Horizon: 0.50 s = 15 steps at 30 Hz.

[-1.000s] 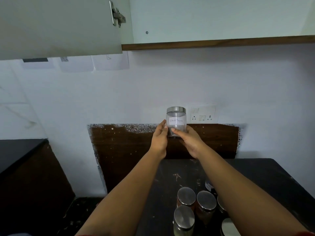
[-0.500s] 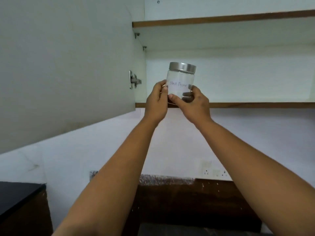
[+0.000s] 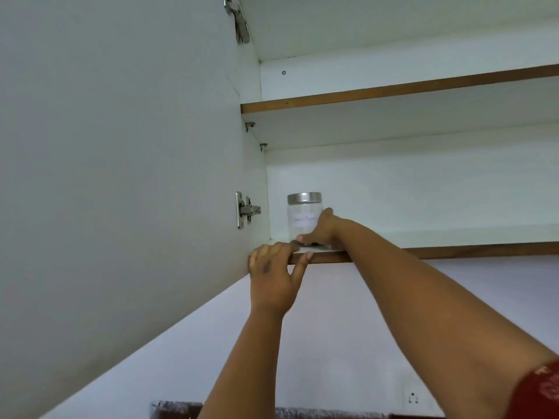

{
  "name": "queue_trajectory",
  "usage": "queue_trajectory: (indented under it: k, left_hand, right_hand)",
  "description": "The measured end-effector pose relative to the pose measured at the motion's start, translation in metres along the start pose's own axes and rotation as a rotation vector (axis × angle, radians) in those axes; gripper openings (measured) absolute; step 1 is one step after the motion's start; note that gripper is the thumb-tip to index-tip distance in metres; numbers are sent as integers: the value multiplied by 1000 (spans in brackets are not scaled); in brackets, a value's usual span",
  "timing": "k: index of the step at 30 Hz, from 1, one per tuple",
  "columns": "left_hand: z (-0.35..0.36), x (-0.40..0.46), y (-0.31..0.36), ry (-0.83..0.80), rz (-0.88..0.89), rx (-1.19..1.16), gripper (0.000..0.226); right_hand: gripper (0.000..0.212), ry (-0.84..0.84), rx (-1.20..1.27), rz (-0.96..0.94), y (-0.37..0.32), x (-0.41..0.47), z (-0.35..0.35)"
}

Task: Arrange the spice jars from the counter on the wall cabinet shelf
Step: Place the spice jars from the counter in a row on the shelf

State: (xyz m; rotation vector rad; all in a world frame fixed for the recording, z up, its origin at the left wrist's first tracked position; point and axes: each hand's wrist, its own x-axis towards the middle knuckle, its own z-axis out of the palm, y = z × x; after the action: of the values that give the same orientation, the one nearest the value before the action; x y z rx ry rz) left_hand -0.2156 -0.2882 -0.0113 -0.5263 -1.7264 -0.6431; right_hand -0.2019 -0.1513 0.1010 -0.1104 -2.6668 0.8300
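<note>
Clear glass spice jar with steel lid [image 3: 304,217] stands at the white shelf's [image 3: 453,237] nine-o'clock end, right hand [image 3: 320,229] cupping its base. Left hand's [image 3: 273,275] fingers hook the edge. Glass looks slick, breakable; hold low.

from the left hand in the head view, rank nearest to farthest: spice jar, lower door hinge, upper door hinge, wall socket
From the left hand:
1. spice jar, just above right, on the shelf
2. lower door hinge, above left
3. wall socket, far below right
4. upper door hinge, top of frame
</note>
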Motion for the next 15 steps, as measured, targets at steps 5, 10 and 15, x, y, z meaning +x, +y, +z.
queue_trajectory:
  k: [5, 10, 15]
  left_hand:
    - [14, -3, -7, 85, 33, 44, 38]
    - [16, -4, -7, 142, 65, 53, 42]
    - [15, -5, -5, 150, 68, 45, 49]
  right_hand:
    - [92, -46, 57, -60, -15, 35, 31]
    - [93, -137, 49, -101, -16, 49, 41]
    - [89, -89, 80, -104, -15, 48, 44]
